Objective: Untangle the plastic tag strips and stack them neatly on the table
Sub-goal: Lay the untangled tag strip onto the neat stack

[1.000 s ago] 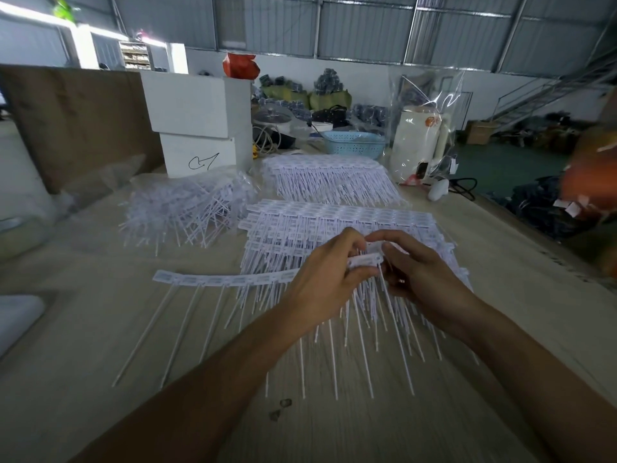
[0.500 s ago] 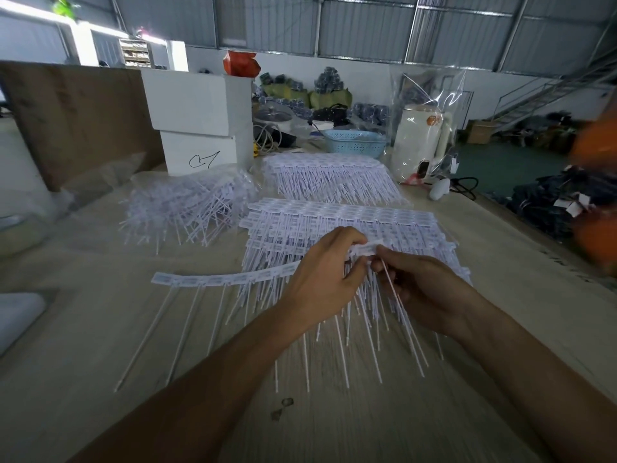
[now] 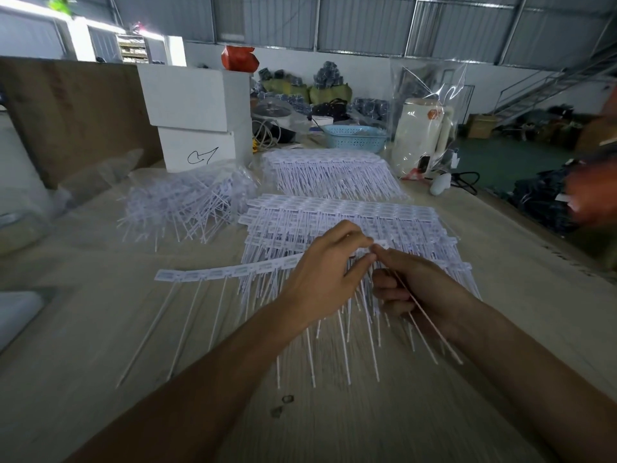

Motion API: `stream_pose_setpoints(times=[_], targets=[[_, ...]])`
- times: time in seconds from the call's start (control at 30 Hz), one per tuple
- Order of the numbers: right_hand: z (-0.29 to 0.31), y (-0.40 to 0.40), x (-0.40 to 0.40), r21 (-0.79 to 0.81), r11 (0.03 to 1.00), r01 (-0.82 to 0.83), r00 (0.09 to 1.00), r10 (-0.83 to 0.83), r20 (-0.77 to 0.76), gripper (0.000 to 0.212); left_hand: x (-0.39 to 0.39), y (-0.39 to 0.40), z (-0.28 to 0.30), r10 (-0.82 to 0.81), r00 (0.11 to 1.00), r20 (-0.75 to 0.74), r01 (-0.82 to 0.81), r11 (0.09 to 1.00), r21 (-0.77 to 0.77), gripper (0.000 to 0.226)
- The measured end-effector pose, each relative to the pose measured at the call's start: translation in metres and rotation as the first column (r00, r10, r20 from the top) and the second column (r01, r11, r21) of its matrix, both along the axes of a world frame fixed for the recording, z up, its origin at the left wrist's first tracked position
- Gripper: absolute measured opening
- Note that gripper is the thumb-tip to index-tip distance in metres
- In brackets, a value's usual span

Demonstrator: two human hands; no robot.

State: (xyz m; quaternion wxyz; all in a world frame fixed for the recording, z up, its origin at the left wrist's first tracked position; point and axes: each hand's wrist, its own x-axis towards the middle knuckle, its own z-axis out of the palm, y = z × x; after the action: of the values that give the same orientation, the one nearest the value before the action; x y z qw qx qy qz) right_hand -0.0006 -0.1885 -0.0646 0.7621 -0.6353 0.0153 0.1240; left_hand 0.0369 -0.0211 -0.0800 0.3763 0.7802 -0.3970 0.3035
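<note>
Centrally, left hand (image 3: 320,279) and right hand (image 3: 414,289) both pinch one tag strip (image 3: 233,270) above the neat stack (image 3: 350,212); its long axis runs leftward from the stack.

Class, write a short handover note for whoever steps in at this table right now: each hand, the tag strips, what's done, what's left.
Left hand pinches the header of a tag strip over the near stack.
Right hand pinches the same strip, one tail lying across it.
Done: near stack and far stack lie neat.
Left: settle this strip, then untangle the loose heap on the table.
</note>
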Motion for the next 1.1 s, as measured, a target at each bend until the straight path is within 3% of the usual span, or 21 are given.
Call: stream_pose_setpoints(times=[0.2,0.33,0.47,0.63,0.87,1.1], targets=[[0.000,-0.004,0.001,0.046,0.998,0.050,0.999,-0.051,0.016,0.017,0.004,0.010,0.000,0.018,0.997,-0.069,-0.011,0.995,0.102,0.047],[0.002,-0.003,0.003,0.050,0.996,0.068,0.997,-0.069,0.029,0.023,0.005,0.012,-0.001,0.137,0.982,-0.128,-0.135,0.990,0.028,0.033],[0.002,-0.002,0.004,0.035,0.993,0.108,0.993,-0.110,0.033,0.030,0.004,0.012,0.000,0.174,0.984,-0.047,-0.171,0.983,0.061,0.030],[0.002,0.003,-0.002,-0.133,0.974,0.183,0.952,-0.142,0.271,0.044,0.002,0.011,0.001,0.180,0.983,0.030,-0.182,0.980,0.084,0.024],[-0.001,0.002,-0.002,-0.236,0.935,0.264,0.890,-0.142,0.433,0.030,0.006,0.011,0.001,0.090,0.987,-0.130,-0.079,0.993,0.083,0.013],[-0.001,-0.002,0.000,-0.341,0.878,0.337,0.808,-0.083,0.583,0.031,0.008,0.009,0.001,-0.021,0.955,-0.295,0.004,0.998,-0.058,0.016]])
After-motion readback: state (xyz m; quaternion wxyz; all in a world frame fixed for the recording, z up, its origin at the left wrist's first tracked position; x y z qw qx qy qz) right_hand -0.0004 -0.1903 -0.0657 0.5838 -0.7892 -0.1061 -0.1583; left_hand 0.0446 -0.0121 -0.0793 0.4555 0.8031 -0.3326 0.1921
